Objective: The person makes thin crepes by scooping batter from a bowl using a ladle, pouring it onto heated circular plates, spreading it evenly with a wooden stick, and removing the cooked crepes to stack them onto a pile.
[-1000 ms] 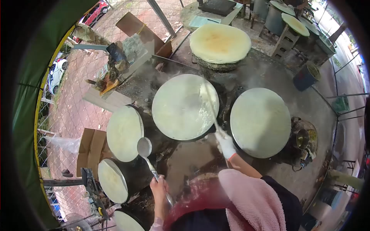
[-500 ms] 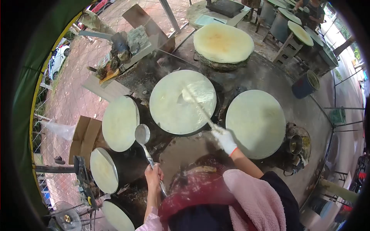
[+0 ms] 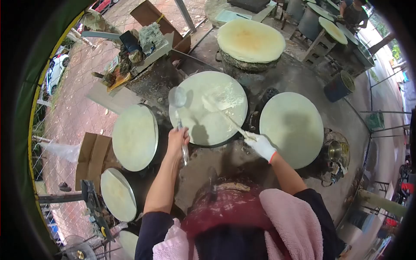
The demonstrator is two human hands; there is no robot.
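Observation:
My left hand [image 3: 178,141] is closed around the handle of a metal ladle [image 3: 177,97], raised over the left side of the middle round griddle [image 3: 195,86]. A thin pale layer covers that griddle, with wet whitish batter [image 3: 232,102] on its right part. In a white glove, my right hand [image 3: 260,146] grips a long wooden stick [image 3: 234,124]. The stick's pale, blurred far end rests on or just above the layer; its exact shape cannot be made out. Close to my body stands a dark red, batter-splashed container [image 3: 216,208], its inside hidden.
Other pale rounds lie at right [image 3: 291,130], left [image 3: 135,138] and lower left [image 3: 118,195]. A thick stack of flat rounds [image 3: 251,40] stands behind. A metal pot [image 3: 333,149] is at right, cardboard [image 3: 93,156] at left. Another person [image 3: 353,17] is far off.
My left hand has lifted the ladle forward and right, from beside the left round to over the middle griddle. The stick's far end stays over the batter. The view has shifted slightly.

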